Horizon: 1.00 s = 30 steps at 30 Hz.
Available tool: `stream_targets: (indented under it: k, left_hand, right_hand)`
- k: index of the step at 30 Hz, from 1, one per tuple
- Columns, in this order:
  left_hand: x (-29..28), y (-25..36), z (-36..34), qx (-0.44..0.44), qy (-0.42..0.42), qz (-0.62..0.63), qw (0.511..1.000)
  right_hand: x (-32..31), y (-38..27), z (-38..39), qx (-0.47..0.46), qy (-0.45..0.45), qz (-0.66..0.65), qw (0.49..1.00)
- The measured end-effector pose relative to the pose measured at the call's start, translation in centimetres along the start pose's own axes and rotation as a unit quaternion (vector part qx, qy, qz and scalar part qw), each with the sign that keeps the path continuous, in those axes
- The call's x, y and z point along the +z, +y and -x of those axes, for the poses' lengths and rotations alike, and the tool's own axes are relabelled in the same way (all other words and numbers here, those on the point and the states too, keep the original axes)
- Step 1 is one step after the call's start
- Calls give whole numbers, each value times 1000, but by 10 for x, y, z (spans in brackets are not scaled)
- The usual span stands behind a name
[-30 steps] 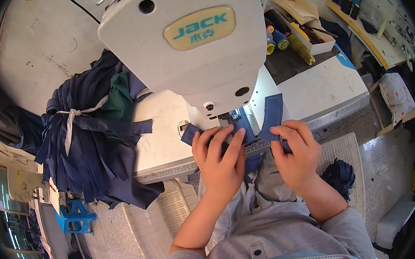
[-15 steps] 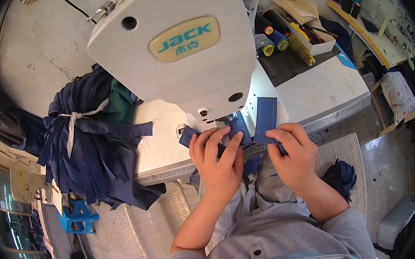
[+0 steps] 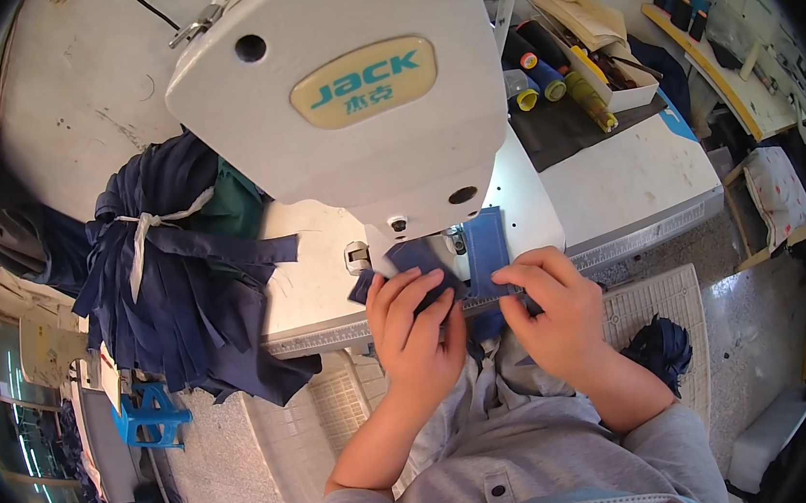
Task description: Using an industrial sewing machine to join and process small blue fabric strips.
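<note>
A white sewing machine (image 3: pixel 346 160) stands over its bed, its needle area lit beside the presser foot (image 3: pixel 460 239). A stitched blue fabric strip (image 3: pixel 488 243) lies at the right side of the foot. My right hand (image 3: pixel 559 309) pinches the strip's near right edge between thumb and finger. Left of the foot, a darker navy fabric piece (image 3: pixel 413 259) sits under the curled fingers of my left hand (image 3: pixel 416 333), which hold it near the table edge. The fabric below both hands is partly hidden by my fingers.
At left lies a tied bundle of navy fabric strips (image 3: pixel 155 246). Thread cones (image 3: pixel 546 78) and a white box of tools (image 3: pixel 615 86) stand at the back right. A ruler strip (image 3: pixel 634 234) runs along the table edge. A blue stool (image 3: pixel 152 416) stands on the floor.
The stitched strip has moved left and up to the presser foot, with my right hand following left. The navy piece beneath my left hand has shifted left, out from the foot.
</note>
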State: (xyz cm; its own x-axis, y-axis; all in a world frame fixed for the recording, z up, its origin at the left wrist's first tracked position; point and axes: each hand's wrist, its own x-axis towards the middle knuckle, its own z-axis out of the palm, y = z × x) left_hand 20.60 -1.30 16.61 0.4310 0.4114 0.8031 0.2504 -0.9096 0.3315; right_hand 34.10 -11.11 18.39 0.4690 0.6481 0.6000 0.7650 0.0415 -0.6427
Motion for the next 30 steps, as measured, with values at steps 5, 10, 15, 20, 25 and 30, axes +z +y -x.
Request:
stream_targets:
  k: [5, 10, 15, 20, 25, 30]
  left_hand:
    - [-1, -5, 4, -7, 16, 45, 999]
    - [2, -7, 0, 26, -42, 11, 999]
    - [7, -3, -2, -12, -33, 4, 999]
    - [8, -4, -3, -16, -41, -11, 999]
    - [8, -4, -3, -18, -45, -19, 999]
    - [9, -2, -3, -23, -43, -20, 999]
  right_hand:
    - [11, -4, -4, -34, -28, -1, 999]
    - [13, -3, -4, -31, -19, 38, 999]
    - [13, 5, -4, -107, -6, 77, 991]
    - [16, 8, -4, -132, -12, 94, 987]
    - [15, 8, -3, -120, -31, 94, 988]
    - [18, 10, -4, -132, -12, 87, 987]
